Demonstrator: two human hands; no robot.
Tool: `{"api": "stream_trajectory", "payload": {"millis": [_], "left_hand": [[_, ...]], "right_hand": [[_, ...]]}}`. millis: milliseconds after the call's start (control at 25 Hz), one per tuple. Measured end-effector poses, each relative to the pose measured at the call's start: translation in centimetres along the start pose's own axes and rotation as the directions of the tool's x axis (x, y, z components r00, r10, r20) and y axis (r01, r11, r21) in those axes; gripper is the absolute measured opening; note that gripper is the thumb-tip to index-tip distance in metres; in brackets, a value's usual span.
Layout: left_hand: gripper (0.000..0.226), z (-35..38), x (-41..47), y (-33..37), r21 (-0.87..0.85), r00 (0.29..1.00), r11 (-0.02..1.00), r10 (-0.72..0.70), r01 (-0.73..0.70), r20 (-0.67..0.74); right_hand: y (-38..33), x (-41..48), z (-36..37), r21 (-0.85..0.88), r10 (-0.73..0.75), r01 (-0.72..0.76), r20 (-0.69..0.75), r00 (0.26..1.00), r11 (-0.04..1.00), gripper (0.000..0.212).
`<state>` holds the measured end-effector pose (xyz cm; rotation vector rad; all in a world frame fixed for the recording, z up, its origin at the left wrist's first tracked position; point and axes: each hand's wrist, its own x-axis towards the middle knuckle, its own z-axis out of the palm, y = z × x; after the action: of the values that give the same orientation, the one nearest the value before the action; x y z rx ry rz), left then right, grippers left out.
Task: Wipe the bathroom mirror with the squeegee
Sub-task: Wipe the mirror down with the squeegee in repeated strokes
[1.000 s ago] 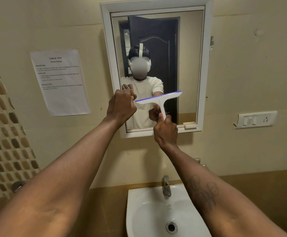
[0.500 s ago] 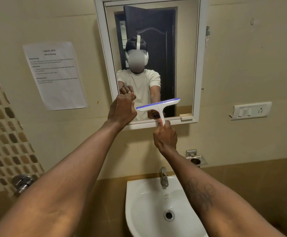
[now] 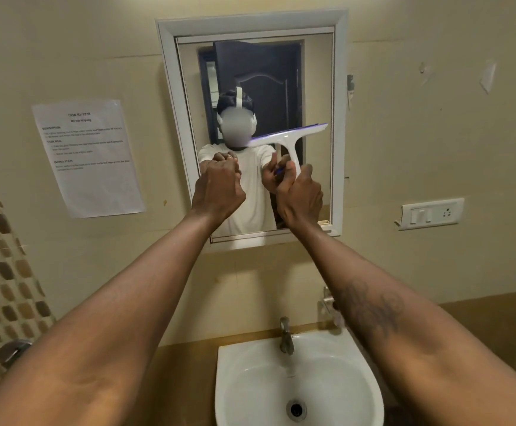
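Beige bathroom wall: on the white-framed mirror [image 3: 318,87], the right hand [image 3: 299,198] grips the white squeegee [image 3: 287,139] (blade tilted, mid-glass); the left hand [image 3: 218,189] is a closed, empty fist.

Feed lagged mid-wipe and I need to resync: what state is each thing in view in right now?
squeegee: blade at the glass, right half, tilted up to the right.
right hand: grips the squeegee handle.
left hand: fisted at the glass, nothing visible in it.
mirror: wetness or streaks too faint to tell.
door (reflected): open.
sink: drain unplugged.
tap: running or not, cannot tell.
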<state>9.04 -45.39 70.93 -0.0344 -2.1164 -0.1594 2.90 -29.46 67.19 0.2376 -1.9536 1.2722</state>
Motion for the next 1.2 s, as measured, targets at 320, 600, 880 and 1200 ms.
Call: {"api": "stream_trajectory", "payload": {"millis": [320, 600, 880, 1200], "left_hand": [[0.018, 0.6, 3.6, 1.5, -0.013, 0.998, 0.999, 0.038, -0.039, -0.046], [0.023, 1.4, 5.2, 0.9, 0.007, 0.996, 1.0, 0.028, -0.027, -0.084], [0.017, 1.8, 4.0, 0.9, 0.014, 0.995, 0.998, 0.054, -0.053, -0.09], [0.014, 1.4, 2.3, 0.5, 0.014, 0.996, 0.999, 0.034, -0.033, -0.077]], "right_hand": [[-2.5, 7.8, 0.7, 0.033, -0.069, 0.073, -0.097, 0.993, 0.997, 0.043], [-1.3, 9.6, 3.0, 0.005, -0.057, 0.058, -0.114, 0.992, 0.998, 0.043], [0.0, 7.1, 3.3, -0.005, 0.015, -0.015, -0.032, 0.999, 1.0, 0.045], [0.9, 3.7, 1.5, 0.053, 0.082, -0.084, 0.041, 0.996, 0.995, 0.05]]}}
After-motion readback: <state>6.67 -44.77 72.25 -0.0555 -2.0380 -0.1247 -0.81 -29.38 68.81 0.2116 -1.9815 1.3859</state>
